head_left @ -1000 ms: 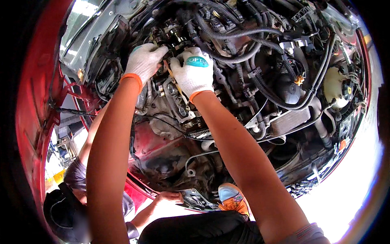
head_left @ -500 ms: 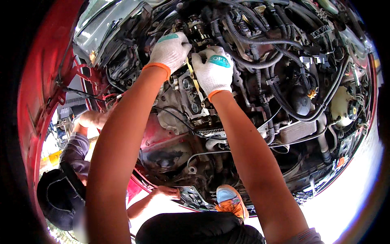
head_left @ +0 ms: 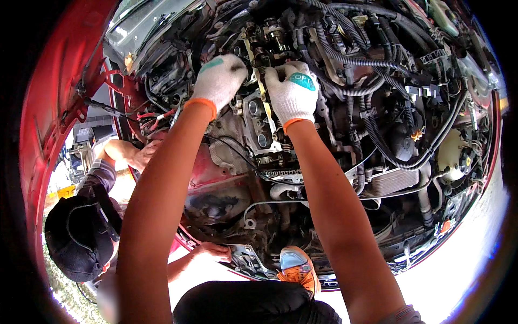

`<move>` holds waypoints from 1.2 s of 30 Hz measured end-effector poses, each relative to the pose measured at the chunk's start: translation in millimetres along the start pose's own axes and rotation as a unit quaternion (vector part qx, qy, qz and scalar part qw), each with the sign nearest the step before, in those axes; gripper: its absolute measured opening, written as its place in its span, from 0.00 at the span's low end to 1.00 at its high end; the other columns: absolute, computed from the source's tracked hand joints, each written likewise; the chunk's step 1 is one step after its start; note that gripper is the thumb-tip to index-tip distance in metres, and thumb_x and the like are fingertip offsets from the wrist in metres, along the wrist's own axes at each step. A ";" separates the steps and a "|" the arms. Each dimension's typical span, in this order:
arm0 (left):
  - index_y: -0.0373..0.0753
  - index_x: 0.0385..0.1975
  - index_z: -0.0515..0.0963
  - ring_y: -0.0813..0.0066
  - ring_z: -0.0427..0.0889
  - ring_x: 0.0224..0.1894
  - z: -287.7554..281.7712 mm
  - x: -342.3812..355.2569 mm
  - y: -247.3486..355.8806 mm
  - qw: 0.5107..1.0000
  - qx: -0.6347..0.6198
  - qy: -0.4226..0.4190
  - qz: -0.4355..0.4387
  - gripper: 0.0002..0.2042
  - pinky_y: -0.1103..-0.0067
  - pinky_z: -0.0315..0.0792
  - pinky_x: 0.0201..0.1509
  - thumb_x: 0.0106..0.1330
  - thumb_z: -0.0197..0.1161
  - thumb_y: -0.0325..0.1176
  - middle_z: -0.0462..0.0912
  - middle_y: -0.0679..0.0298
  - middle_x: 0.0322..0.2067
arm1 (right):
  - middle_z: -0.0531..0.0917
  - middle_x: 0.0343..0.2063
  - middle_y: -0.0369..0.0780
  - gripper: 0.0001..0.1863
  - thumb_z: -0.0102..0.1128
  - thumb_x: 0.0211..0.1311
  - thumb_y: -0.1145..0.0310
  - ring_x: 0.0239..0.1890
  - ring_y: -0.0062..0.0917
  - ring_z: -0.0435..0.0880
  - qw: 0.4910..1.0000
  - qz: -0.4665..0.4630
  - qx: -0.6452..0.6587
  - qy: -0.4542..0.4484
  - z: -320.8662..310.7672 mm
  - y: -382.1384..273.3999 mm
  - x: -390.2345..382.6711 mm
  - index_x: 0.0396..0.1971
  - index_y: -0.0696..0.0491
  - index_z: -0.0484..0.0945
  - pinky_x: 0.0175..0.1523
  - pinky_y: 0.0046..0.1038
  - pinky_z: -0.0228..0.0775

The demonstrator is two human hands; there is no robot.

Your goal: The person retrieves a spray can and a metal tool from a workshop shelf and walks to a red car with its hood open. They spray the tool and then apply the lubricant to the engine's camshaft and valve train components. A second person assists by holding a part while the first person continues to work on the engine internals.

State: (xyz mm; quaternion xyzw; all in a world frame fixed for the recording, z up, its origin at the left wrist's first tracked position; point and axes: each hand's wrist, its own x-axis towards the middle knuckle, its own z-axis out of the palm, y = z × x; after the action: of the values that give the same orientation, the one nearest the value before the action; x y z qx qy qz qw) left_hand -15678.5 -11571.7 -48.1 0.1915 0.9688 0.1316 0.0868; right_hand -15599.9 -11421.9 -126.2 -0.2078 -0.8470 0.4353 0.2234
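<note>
Both my hands wear white knit gloves with orange cuffs and green patches, over an opened engine (head_left: 260,129). My left hand (head_left: 221,81) is at the left edge of the cylinder head, its fingers curled inward. What they hold, if anything, is hidden. On the right of the head, my right hand (head_left: 293,93) has its fingers bent down beside the exposed camshafts (head_left: 276,36); its fingertips and anything in them are out of sight. Between the hands runs a yellowish metal strip (head_left: 265,100). Round openings in the head show below my left hand.
A co-worker in a black cap (head_left: 75,237) leans in at lower left, one hand (head_left: 144,155) on the car's side, the other (head_left: 213,252) at the front edge. Ribbed black hoses (head_left: 353,90) curve on the right, near a pale reservoir (head_left: 452,154). My orange shoe (head_left: 298,270) is at the front.
My hands have moved apart, the left one drawing back left and down, exposing more of the camshaft area. The co-worker's upper hand has come further onto the car's side. The view has shifted slightly.
</note>
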 end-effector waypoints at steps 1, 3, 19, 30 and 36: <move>0.40 0.41 0.86 0.52 0.85 0.46 2.3 -10.5 -4.0 1.000 0.022 -0.002 0.016 0.13 0.66 0.77 0.53 0.65 0.65 0.41 0.85 0.54 0.43 | 0.86 0.44 0.44 0.16 0.67 0.59 0.53 0.48 0.41 0.83 1.000 0.004 0.003 -0.002 0.2 -1.2 -0.7 0.27 0.51 0.88 0.55 0.43 0.73; 0.41 0.39 0.86 0.53 0.84 0.46 9.3 -24.8 -8.9 0.999 0.035 0.005 0.036 0.10 0.65 0.77 0.53 0.63 0.67 0.38 0.84 0.55 0.40 | 0.86 0.44 0.45 0.16 0.67 0.59 0.53 0.48 0.42 0.83 1.000 0.012 0.009 -0.006 0.8 -3.0 -1.4 0.27 0.51 0.88 0.55 0.43 0.73; 0.39 0.41 0.82 0.53 0.80 0.49 43.5 -22.1 -2.8 0.986 0.098 0.080 0.108 0.12 0.63 0.77 0.55 0.60 0.68 0.36 0.81 0.56 0.42 | 0.87 0.46 0.44 0.15 0.66 0.59 0.54 0.49 0.42 0.84 1.000 0.024 0.012 0.002 2.1 -1.9 -0.7 0.27 0.50 0.89 0.57 0.42 0.73; 0.39 0.42 0.82 0.53 0.80 0.50 39.6 -17.5 -4.4 0.991 0.081 0.045 0.097 0.13 0.63 0.76 0.56 0.61 0.68 0.38 0.81 0.56 0.43 | 0.87 0.45 0.45 0.16 0.66 0.58 0.54 0.48 0.42 0.85 1.000 0.018 0.006 0.000 1.4 -4.3 -1.1 0.27 0.51 0.89 0.57 0.42 0.73; 0.38 0.45 0.83 0.49 0.81 0.53 33.4 -22.9 -2.5 0.999 0.005 0.026 0.044 0.13 0.63 0.76 0.57 0.66 0.63 0.36 0.82 0.51 0.47 | 0.87 0.46 0.44 0.16 0.66 0.58 0.54 0.49 0.41 0.85 1.000 0.024 0.003 0.002 1.2 -1.7 0.8 0.27 0.52 0.89 0.57 0.41 0.73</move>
State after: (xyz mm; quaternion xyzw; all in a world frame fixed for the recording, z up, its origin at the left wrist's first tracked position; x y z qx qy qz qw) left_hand -15651.1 -11575.5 -77.9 0.2313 0.9619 0.1349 0.0548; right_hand -15601.5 -11423.1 -125.3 -0.2282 -0.8398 0.4430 0.2153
